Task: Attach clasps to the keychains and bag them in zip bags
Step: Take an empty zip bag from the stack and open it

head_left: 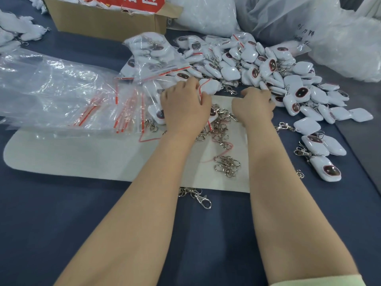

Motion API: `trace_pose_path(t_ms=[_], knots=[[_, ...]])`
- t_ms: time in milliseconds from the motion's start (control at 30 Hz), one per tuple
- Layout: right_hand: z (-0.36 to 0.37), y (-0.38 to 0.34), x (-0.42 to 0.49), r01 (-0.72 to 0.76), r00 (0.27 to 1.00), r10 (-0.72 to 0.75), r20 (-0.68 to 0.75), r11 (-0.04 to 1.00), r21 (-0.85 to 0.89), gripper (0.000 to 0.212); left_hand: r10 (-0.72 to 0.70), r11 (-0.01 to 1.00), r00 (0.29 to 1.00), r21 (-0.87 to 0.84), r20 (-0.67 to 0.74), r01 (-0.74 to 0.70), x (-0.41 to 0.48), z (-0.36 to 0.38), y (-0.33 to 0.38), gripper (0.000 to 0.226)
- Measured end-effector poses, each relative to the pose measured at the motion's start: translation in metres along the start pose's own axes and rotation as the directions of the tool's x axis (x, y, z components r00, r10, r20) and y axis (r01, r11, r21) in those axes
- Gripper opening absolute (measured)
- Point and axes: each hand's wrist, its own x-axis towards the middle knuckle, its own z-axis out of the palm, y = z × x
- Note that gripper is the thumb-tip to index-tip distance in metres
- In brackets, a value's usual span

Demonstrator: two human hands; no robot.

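A big heap of white square keychains (268, 67) with dark oval faces lies at the back right. Loose metal clasps (226, 165) are scattered on a pale mat (72, 155). Clear zip bags (127, 108) with red strips lie to the left. My left hand (184, 106) grips a zip bag holding a white keychain (209, 86), fingers curled over its red strip. My right hand (254, 105) reaches into the edge of the heap, fingers curled onto a keychain; the fingertips are hidden among the pieces.
A cardboard box (107, 21) stands at the back left, large plastic sacks (309, 21) at the back right. A filled zip bag (150, 56) sits behind my left hand. Several keychains (323, 149) and one clasp (203, 200) lie apart on the blue cloth.
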Motion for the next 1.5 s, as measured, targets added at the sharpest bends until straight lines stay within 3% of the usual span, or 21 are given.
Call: trace_pose_path(t_ms=[367,533,667,733,833,933,1000,1100,1167,1233,1333,1400,1500], knots=[[0.015,0.007,0.001,-0.017,0.995,0.012,-0.103,0.999,-0.048,0.052,-0.002,1.000,1.000,0.017,0.008,0.002,-0.001,0.001,0.000,0.026],[0.015,0.008,0.003,0.002,0.972,0.026,-0.233,0.993,0.116,0.048,-0.008,1.000,1.000,0.023,0.008,0.008,-0.001,0.001,0.000,0.025],[0.010,0.008,0.006,0.046,0.933,0.070,-0.353,0.950,0.309,0.032,-0.008,1.000,1.000,0.023,0.009,0.008,-0.001,0.001,0.000,0.024],[0.007,0.008,0.006,0.134,0.924,0.071,-0.375,0.861,0.492,0.028,-0.010,1.000,1.000,0.021,0.009,0.009,-0.001,0.001,0.001,0.024],[0.002,0.002,0.005,0.175,0.955,0.108,-0.275,0.544,0.820,0.035,-0.008,1.000,1.000,0.020,0.013,0.007,-0.001,0.001,0.000,0.025],[-0.001,-0.008,0.004,-0.025,0.997,0.070,0.019,0.086,0.996,0.016,-0.009,1.000,1.000,0.019,0.011,0.009,-0.001,0.001,0.001,0.026],[-0.001,-0.011,0.001,-0.188,0.982,0.003,0.189,-0.075,0.979,0.004,-0.011,1.000,1.000,0.015,0.009,0.011,-0.001,0.001,0.000,0.026],[-0.001,-0.011,-0.001,-0.330,0.939,-0.139,0.313,-0.122,0.936,0.006,-0.011,1.000,1.000,0.006,0.009,0.011,-0.001,0.001,0.000,0.026],[-0.001,-0.011,-0.002,-0.362,0.920,-0.228,0.320,-0.175,0.916,0.018,-0.012,1.000,1.000,0.008,0.009,0.012,-0.001,0.001,0.000,0.026],[0.001,-0.012,-0.003,-0.328,0.922,-0.272,0.277,-0.164,0.930,0.017,-0.011,1.000,1.000,0.009,0.009,0.011,0.000,0.001,0.001,0.027],[0.004,-0.012,-0.001,-0.193,0.964,-0.188,0.190,-0.001,0.981,0.029,-0.008,1.000,1.000,0.010,0.005,0.008,0.000,0.001,0.001,0.027],[0.004,-0.011,0.000,-0.153,0.977,-0.140,0.159,0.056,0.987,0.031,-0.007,1.000,1.000,0.010,0.004,0.007,0.000,0.001,0.000,0.027],[0.004,-0.012,0.000,-0.222,0.969,-0.116,0.216,-0.033,0.975,0.016,-0.006,1.000,1.000,0.011,0.003,0.006,-0.001,0.002,0.000,0.027]])
